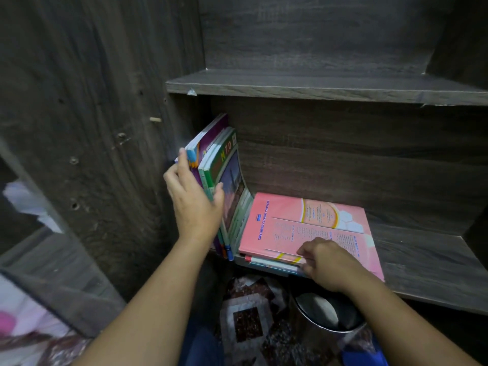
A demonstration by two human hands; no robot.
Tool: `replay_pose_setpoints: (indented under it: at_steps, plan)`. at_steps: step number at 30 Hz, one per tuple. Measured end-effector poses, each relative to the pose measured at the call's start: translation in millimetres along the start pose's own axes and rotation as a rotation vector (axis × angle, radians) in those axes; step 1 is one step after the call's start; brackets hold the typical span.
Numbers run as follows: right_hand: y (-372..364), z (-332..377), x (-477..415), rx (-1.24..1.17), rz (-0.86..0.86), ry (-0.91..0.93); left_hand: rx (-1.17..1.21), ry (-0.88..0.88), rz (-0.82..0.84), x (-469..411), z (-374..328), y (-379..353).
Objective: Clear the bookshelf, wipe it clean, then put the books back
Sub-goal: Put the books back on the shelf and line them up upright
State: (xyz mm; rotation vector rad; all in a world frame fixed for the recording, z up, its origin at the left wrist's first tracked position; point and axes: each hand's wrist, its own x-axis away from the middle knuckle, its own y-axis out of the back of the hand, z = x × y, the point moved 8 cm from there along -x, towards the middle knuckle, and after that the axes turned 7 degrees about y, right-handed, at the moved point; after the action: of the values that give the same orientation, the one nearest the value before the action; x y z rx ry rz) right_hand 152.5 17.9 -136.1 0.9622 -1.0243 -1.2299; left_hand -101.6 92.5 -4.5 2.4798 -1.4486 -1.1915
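Setting: a dark wooden bookshelf seen from close by; the upper shelf (317,85) holds nothing in view.
Task's things: the books are on the lower shelf (422,265), at its left end.
Upright books (224,165): a small bundle stands against the left wall, leaning and bowed.
Left grip (194,199): clasps that bundle, fingers along its left face and thumb on its right.
Pink book (317,228): lies flat on a short flat pile (266,262), just right of the upright bundle.
Right grip (326,262): fingers curled over the pink book's front edge, with the tips at the pile's edges below.
Key relation: the pink book's long axis runs side to side along the shelf, so a long edge faces the person. The right grip is already on it, and the left is beside it but occupied.
Likely step: lifting or sliding the flat books by that front edge. I cannot tell whether they are going out or in.
Below the shelf: a round metal bin (324,313) and patterned cloth (248,323).
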Motion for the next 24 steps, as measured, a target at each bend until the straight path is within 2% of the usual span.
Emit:
replay_pose_setpoints:
  at_steps: [5,11,14,16,19,21,24]
  plan:
    - [-7,6,-3,0.038,0.015,0.0,0.042,0.068,0.015,-2,7,-7]
    - [-11,-4,-1,0.195,0.046,-0.056,-0.004,0.077,-0.069,4,7,-10]
    - [-8,-19,2,0.251,0.056,-0.115,-0.185,-0.007,-0.224,15,-9,-9]
    - [-5,-30,5,0.262,0.058,-0.14,-0.208,-0.116,-0.196,25,-24,-19]
    - [1,-42,10,0.26,0.078,-0.142,-0.184,-0.308,0.087,44,-41,-55]
    - [6,-45,13,0.245,0.078,-0.117,-0.242,-0.418,0.389,66,-43,-89]
    - [14,-44,17,0.205,0.033,-0.067,-0.32,-0.482,0.826,106,-27,-137]
